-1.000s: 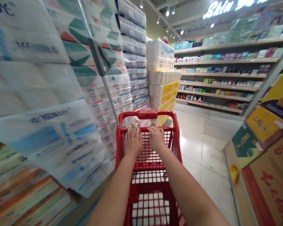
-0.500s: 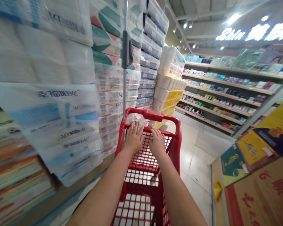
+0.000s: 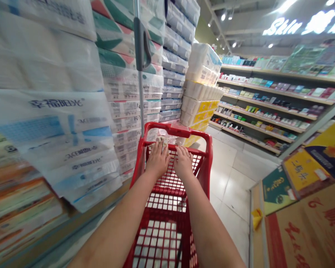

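A red plastic shopping cart stands in front of me in a shop aisle. My left hand and my right hand lie side by side on the far edge of its mesh basket, fingers curled over the red bar. Just beyond the fingertips a small clear-wrapped package shows inside the cart. A metal pole with a grey handle rises from the cart's left side.
Tall stacks of wrapped tissue packs stand close on the left. Yellow and white paper roll packs rise ahead. Shelves of small goods line the right. Cardboard boxes crowd the near right. Tiled floor runs between.
The cart and I have moved along the aisle past the tissue stacks, and the view has swung. Both hands stay on the cart's bar.
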The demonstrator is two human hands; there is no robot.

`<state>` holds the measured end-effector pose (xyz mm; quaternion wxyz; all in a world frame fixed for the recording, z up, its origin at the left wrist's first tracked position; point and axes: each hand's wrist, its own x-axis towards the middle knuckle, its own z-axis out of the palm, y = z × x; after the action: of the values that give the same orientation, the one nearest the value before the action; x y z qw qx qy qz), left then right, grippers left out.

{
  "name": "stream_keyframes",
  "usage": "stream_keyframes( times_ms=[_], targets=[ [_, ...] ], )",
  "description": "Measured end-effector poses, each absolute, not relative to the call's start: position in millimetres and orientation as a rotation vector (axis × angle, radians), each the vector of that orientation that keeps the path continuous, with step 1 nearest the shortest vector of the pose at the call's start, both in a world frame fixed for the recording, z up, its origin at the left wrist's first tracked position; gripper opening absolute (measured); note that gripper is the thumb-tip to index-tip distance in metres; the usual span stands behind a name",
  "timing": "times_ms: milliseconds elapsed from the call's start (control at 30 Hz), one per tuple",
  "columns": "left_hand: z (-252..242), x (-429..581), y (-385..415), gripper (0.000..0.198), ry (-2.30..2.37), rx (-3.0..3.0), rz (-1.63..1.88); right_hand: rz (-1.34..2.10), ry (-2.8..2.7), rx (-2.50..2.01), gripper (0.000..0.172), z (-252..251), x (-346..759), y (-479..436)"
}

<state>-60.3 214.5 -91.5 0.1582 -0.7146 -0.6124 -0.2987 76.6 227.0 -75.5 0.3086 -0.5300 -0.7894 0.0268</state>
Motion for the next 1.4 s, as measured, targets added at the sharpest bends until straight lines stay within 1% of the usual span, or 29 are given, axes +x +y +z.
stream_keyframes(
  times_ms=[133, 300, 367, 467, 533, 633, 767, 967, 1167, 1300, 1400],
  targets=[
    [-89.7, -60.7, 214.3, 0.049, -1.643, -2.130, -0.804, 0.072, -2.080, -1.394, 0.058, -74.2, 76.7, 225.5],
    [-90.1, -66.5, 214.7, 0.054, -1.860, -1.880, -0.917, 0.073, -2.080, -1.397, 0.056, -73.0, 76.2, 222.6],
    [-90.4, -65.9, 214.3, 0.056, -1.793, -1.991, -0.886, 0.073, -2.079, -1.399, 0.057, -72.9, 75.7, 222.4],
    [-90.4, -63.6, 213.8, 0.051, -1.665, -2.142, -0.825, 0.073, -2.082, -1.413, 0.058, -72.8, 75.0, 222.4],
    [-90.9, -63.1, 214.2, 0.050, -1.725, -2.067, -0.851, 0.081, -2.086, -1.421, 0.059, -72.6, 74.6, 222.2],
    [-92.4, -63.2, 215.1, 0.053, -1.813, -1.964, -0.889, 0.105, -2.085, -1.419, 0.060, -72.8, 74.2, 221.9],
    [-92.0, -64.8, 214.7, 0.054, -1.724, -2.059, -0.838, 0.097, -2.077, -1.393, 0.059, -75.2, 74.3, 223.6],
    [-90.4, -72.7, 215.4, 0.057, -1.973, -1.768, -0.942, 0.080, -2.099, -1.372, 0.062, -77.8, 75.1, 227.2],
    [-93.0, -76.8, 217.6, 0.057, -1.869, -1.950, -0.891, 0.096, -2.087, -1.355, 0.061, -79.5, 75.6, 228.6],
    [-91.3, -79.6, 217.4, 0.058, -1.969, -1.833, -0.984, 0.117, -2.083, -1.326, 0.062, -81.0, 76.0, 228.7],
    [-90.1, -77.4, 215.9, 0.058, -1.891, -1.956, -0.979, 0.133, -2.077, -1.331, 0.062, -81.4, 75.5, 228.8]
  ],
)
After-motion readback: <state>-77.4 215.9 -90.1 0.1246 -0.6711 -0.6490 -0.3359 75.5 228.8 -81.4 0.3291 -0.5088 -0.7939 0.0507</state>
